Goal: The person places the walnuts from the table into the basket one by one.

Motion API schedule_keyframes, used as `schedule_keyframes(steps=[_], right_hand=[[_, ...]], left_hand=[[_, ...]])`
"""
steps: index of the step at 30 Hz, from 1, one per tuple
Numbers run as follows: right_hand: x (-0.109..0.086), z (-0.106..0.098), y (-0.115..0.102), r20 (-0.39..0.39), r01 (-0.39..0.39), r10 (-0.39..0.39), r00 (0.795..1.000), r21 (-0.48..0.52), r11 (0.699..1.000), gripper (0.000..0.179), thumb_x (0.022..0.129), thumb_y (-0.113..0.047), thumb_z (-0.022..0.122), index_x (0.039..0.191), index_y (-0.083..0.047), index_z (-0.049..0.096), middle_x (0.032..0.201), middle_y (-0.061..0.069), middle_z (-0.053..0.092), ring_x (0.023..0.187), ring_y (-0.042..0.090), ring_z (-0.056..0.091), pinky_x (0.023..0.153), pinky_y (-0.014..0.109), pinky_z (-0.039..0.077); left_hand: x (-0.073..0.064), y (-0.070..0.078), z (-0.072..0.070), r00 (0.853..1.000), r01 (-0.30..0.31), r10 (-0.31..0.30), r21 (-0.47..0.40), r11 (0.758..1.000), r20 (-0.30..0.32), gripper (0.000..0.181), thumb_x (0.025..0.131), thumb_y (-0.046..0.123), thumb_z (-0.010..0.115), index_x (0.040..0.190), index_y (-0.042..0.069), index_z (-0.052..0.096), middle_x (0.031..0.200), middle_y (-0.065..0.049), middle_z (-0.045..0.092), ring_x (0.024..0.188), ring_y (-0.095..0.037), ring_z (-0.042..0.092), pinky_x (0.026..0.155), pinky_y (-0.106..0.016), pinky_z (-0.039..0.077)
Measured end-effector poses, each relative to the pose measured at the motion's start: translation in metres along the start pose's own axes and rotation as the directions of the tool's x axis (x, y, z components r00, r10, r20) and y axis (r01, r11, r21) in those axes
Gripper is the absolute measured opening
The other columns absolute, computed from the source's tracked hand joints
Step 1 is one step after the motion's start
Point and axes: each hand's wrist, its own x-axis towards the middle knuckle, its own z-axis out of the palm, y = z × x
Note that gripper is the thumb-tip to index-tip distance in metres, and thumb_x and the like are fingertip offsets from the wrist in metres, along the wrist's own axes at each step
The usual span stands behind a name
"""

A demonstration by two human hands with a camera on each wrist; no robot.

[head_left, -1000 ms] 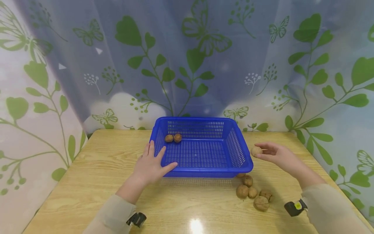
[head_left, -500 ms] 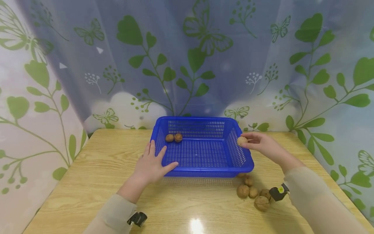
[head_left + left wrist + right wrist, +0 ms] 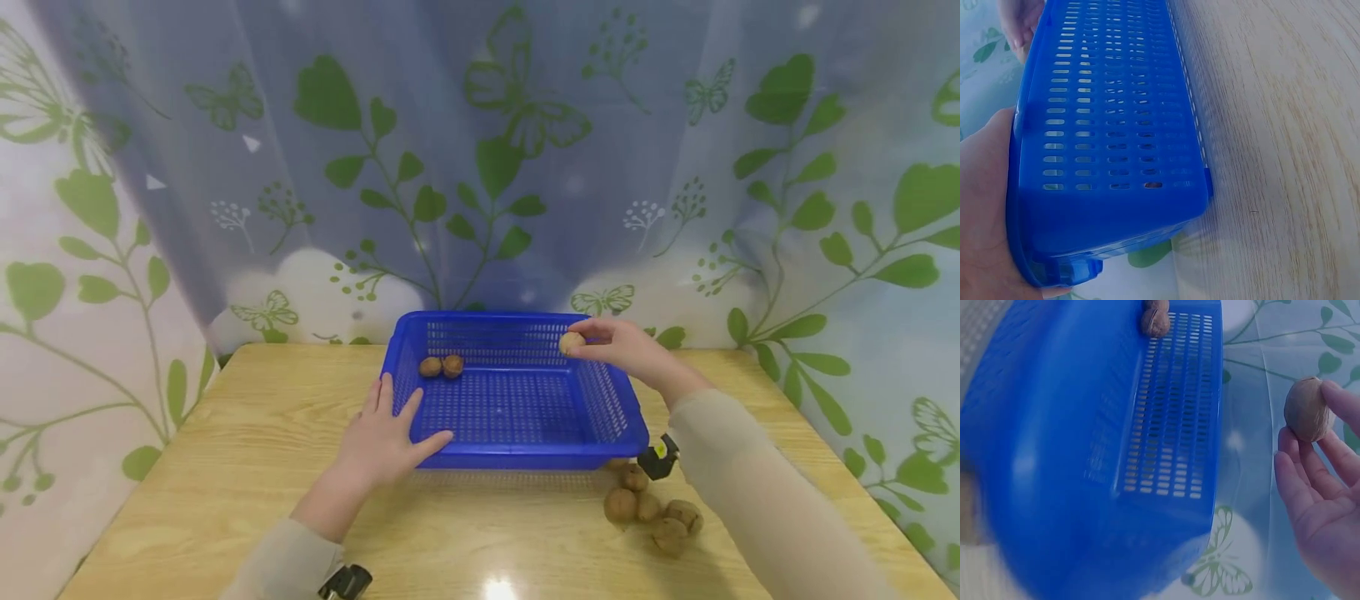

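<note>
A blue plastic basket [image 3: 517, 451] with slotted walls stands on the table. Spread fingers of my left hand [image 3: 378, 446] rest over its front left corner; the left wrist view shows that palm against the rim [image 3: 1015, 187]. My right hand [image 3: 628, 354] pinches a pale walnut [image 3: 571, 343] between thumb and fingers, above the back right part of the basket. In the right wrist view the walnut [image 3: 1307, 409] sits at the fingertips. Two browner walnuts [image 3: 452, 366] lie side by side inside the basket, near its back left corner.
Several loose walnuts [image 3: 621, 506] lie on the wooden table [image 3: 480, 533] by the basket's front right corner, beneath the right forearm. One is partly hidden by the basket. A patterned curtain [image 3: 517, 192] hangs behind the table.
My right hand has carried the walnut leftward, from beside the basket's right end to over its inside. The left hand has stayed at the corner. The head view has tilted slightly.
</note>
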Motion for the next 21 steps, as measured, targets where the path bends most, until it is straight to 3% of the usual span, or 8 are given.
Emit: schedule_keyframes(steps=[7,15,21], right_hand=[[0.035,0.012,0.002,-0.030,0.022,-0.024,0.999,-0.065,0.998,0.053,0.071,-0.043,0.063,0.116,-0.018,0.051,0.115,0.001,0.050,0.109,0.020,0.042,0.087,0.043,0.033],[0.076,0.035,0.009,0.028,0.010,-0.011,1.000,0.009,1.000,0.052,0.074,-0.032,0.064,0.118,-0.010,0.050,0.115,0.006,0.051,0.108,0.022,0.042,0.085,0.039,0.036],[0.097,0.049,0.016,0.045,-0.022,0.023,0.999,-0.028,0.999,0.050,0.075,-0.028,0.065,0.118,-0.006,0.049,0.115,0.010,0.050,0.107,0.024,0.043,0.084,0.038,0.037]], left_hand=[[0.000,0.001,0.000,1.000,0.004,-0.004,-0.009,1.000,-0.006,0.088,0.068,0.077,0.021,0.134,0.018,0.028,0.138,-0.023,0.002,0.125,-0.035,0.000,0.089,-0.055,0.023],[-0.001,0.000,-0.001,1.000,0.011,-0.011,0.007,1.000,-0.005,0.088,0.068,0.077,0.020,0.133,0.017,0.029,0.137,-0.023,0.003,0.125,-0.035,0.000,0.089,-0.055,0.023],[-0.001,0.001,-0.003,1.000,0.016,-0.016,0.017,1.000,0.006,0.089,0.068,0.077,0.020,0.133,0.018,0.029,0.138,-0.023,0.003,0.125,-0.035,-0.001,0.090,-0.054,0.022]])
